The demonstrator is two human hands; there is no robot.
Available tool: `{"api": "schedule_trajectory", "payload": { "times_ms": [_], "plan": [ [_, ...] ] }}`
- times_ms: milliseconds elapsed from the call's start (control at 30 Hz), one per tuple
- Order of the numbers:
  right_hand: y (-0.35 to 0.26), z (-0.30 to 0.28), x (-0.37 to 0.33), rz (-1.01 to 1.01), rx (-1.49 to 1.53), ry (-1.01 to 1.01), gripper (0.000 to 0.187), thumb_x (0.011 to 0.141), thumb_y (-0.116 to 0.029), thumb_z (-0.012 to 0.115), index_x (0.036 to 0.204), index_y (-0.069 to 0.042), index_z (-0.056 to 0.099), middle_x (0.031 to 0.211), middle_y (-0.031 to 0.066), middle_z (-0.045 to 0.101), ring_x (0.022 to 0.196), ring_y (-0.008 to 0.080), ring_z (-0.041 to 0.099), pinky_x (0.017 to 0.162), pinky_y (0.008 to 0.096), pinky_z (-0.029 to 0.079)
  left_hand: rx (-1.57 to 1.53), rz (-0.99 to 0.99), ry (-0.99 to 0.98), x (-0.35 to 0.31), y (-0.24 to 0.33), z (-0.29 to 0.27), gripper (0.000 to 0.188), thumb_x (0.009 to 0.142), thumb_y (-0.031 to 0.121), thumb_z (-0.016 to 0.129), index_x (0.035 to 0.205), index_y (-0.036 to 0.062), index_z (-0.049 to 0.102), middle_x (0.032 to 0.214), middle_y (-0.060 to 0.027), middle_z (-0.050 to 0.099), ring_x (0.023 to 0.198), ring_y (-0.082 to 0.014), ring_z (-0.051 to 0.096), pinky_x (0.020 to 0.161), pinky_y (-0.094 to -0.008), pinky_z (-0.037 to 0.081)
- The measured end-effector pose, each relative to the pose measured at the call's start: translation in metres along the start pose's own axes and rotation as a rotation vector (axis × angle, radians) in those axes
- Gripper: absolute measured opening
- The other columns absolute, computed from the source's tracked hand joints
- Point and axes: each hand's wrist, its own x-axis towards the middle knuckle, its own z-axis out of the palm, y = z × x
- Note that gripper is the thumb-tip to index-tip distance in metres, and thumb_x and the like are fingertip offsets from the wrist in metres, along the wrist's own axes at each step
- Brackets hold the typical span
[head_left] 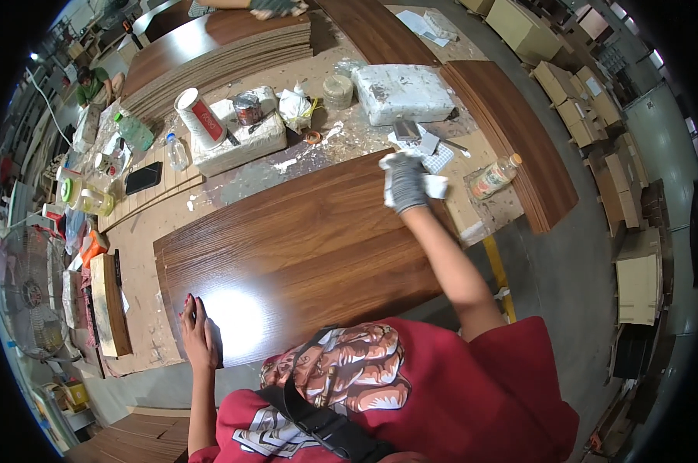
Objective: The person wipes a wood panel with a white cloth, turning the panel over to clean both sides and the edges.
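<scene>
A dark brown wood-grain panel [318, 224] lies flat on the workbench before me, with a bright glare on its near left part. My left hand [200, 338], bare, rests on the panel's near left end with its fingers stretched out. At the far right corner, my right hand [405, 184] wears a grey glove and presses a white cloth [388, 193] against the panel. Parts of the cloth stick out on both sides of the glove, whose fingers partly hide it. Beside it lie some white paper pieces [439, 159] and a small dark block [405, 130].
Stacked brown panels [511, 147] stand at the right, near a labelled bottle [496, 176]. White-wrapped blocks [404, 94], a tall cup [200, 118] and a phone [144, 178] lie beyond the panel. A fan [32, 293] is at the left. Across the bench shows another person's gloved hand [276, 8].
</scene>
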Motion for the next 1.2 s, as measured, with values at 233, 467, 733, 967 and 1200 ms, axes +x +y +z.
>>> {"api": "schedule_trajectory", "payload": {
  "times_ms": [233, 467, 733, 967, 1200],
  "plan": [
    [0.152, 0.027, -0.027, 0.396, 0.535, 0.048, 0.019, 0.084, -0.012, 0.060, 0.098, -0.006, 0.072, 0.096, 0.0163, 0.069, 0.090, 0.0303, 0.066, 0.082, 0.0394, 0.053, -0.040, 0.039, 0.032, 0.012, 0.001, 0.004, 0.053, 0.096, 0.015, 0.043, 0.148, 0.0083, 0.041, 0.154, -0.0139, 0.035, 0.140, -0.0343, 0.036, 0.119, -0.0475, 0.022],
    [0.036, -0.030, -0.018, 0.138, 0.412, 0.121, 0.026, 0.081, -0.012, 0.065, 0.105, -0.007, 0.071, 0.104, 0.0169, 0.068, 0.097, 0.0329, 0.063, 0.094, 0.0406, 0.048, -0.005, -0.008, 0.021, -0.002, -0.008, 0.005, 0.053, 0.097, 0.017, 0.044, 0.149, 0.0095, 0.040, 0.155, -0.0120, 0.035, 0.141, -0.0324, 0.035, 0.119, -0.0477, 0.021],
    [-0.126, -0.045, 0.009, 0.081, 0.465, -0.187, 0.024, 0.084, -0.034, 0.058, 0.095, -0.013, 0.061, 0.088, 0.0074, 0.065, 0.086, 0.0269, 0.062, 0.082, 0.0411, 0.047, -0.009, -0.012, 0.031, -0.002, -0.006, 0.003, 0.051, 0.099, 0.024, 0.042, 0.148, 0.0098, 0.042, 0.154, -0.0136, 0.037, 0.141, -0.0325, 0.034, 0.120, -0.0460, 0.018],
    [-0.193, -0.050, -0.010, 0.324, 2.379, -0.357, 0.024, 0.091, -0.031, 0.056, 0.099, -0.008, 0.062, 0.084, -0.0006, 0.061, 0.078, 0.0132, 0.058, 0.074, 0.0294, 0.048, -0.208, -0.022, 0.087, -0.025, -0.033, 0.005, 0.048, 0.095, 0.014, 0.046, 0.142, 0.0027, 0.048, 0.150, -0.0200, 0.039, 0.141, -0.0360, 0.035, 0.119, -0.0473, 0.020],
    [-0.138, 0.006, -0.027, 0.194, 2.915, -0.086, 0.042, 0.098, -0.010, 0.035, 0.139, -0.002, 0.041, 0.134, 0.0138, 0.052, 0.131, 0.0267, 0.043, 0.117, 0.0394, 0.027, -0.130, -0.676, 0.483, -0.113, -0.042, 0.007, 0.047, 0.090, 0.014, 0.067, 0.133, 0.0006, 0.051, 0.146, -0.0224, 0.037, 0.131, -0.0355, 0.037, 0.105, -0.0438, 0.034]
  ]
}}
